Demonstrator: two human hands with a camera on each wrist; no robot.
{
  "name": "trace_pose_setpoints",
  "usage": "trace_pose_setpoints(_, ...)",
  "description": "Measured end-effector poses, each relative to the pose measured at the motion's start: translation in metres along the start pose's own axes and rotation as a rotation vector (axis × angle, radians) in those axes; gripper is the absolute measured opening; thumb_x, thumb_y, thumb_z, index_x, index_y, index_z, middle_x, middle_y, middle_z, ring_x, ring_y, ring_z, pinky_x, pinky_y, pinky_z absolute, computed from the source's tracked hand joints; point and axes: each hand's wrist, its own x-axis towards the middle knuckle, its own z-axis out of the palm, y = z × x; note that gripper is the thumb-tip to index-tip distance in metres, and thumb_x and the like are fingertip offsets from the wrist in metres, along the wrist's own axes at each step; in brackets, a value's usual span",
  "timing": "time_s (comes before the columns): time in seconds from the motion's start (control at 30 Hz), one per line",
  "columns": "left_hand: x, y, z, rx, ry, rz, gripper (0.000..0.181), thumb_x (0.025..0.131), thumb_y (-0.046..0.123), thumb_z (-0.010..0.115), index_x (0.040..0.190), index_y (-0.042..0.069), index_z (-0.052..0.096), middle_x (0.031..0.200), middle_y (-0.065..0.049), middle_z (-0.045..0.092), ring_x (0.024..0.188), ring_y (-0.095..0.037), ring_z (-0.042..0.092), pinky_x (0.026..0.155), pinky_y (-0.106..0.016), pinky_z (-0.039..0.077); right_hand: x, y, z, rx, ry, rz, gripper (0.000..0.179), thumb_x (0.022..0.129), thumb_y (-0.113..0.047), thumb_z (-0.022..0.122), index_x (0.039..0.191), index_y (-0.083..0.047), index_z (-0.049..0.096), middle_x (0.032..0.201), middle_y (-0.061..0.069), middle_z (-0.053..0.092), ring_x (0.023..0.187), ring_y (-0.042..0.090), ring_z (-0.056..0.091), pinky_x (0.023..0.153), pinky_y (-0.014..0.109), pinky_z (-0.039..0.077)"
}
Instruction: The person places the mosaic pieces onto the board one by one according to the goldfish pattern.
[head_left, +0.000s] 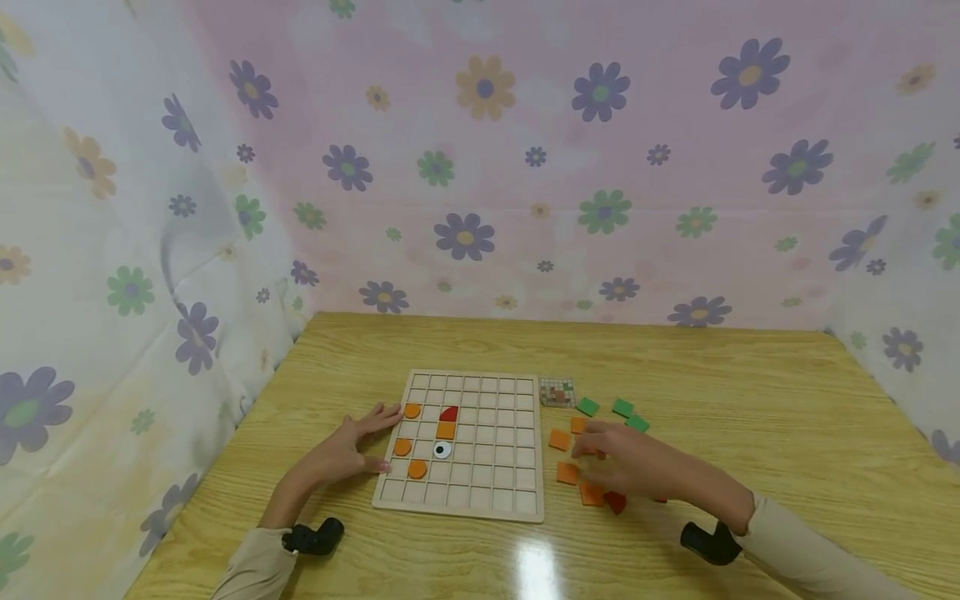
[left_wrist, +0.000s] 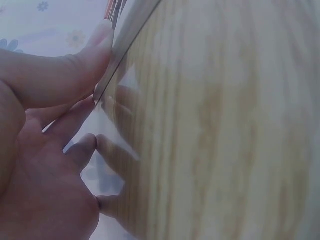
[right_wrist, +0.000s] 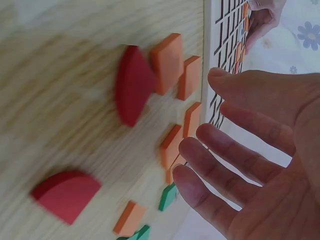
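Note:
A wooden grid board [head_left: 502,456] lies on the table. On its left side are three orange discs [head_left: 402,447], a red quarter-circle tile [head_left: 449,413], an orange square tile [head_left: 446,431] and an eye tile [head_left: 443,450]. My left hand [head_left: 341,446] touches the board's left edge with spread fingers and thumb. Over the loose tiles right of the board hovers my right hand [head_left: 630,458], its fingers slightly bent. Nothing shows between those fingers in the right wrist view. Orange squares [right_wrist: 167,64] and a red quarter-circle [right_wrist: 134,86] lie near it; the hand hides some tiles in the head view.
A small printed pattern card [head_left: 557,392] lies by the board's upper right corner. Green squares [head_left: 622,407] sit behind the right hand. Another red quarter-circle [right_wrist: 67,196] lies apart on the table. Flowered cloth [head_left: 525,183] hangs behind and at both sides.

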Motion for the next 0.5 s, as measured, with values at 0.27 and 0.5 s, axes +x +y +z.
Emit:
trace_pose_setpoints(0.27,-0.001,0.001,-0.001,0.0,0.004,0.004,0.077,0.08,0.019,0.075,0.146,0.007,0.037,0.153,-0.012,0.026,0.142,-0.037,0.007,0.104,-0.065,-0.013,-0.027,0.005,0.002,0.048,-0.026,0.005,0.027,0.08,-0.005,0.073,0.105,-0.014,0.067,0.101,-0.003,0.06,0.08,0.007,0.054,0.063,0.024,0.05)
trace_pose_setpoints(0.5,-0.002,0.0,0.0,-0.005,0.01,0.014,0.076,0.08,0.019,0.075,0.145,0.005,0.038,0.152,-0.015,0.027,0.141,-0.04,0.007,0.103,-0.066,-0.014,-0.044,0.016,0.016,0.064,0.05,-0.09,0.026,0.079,-0.002,0.073,0.1,-0.018,0.068,0.093,-0.011,0.06,0.079,0.003,0.054,0.061,0.022,0.049)
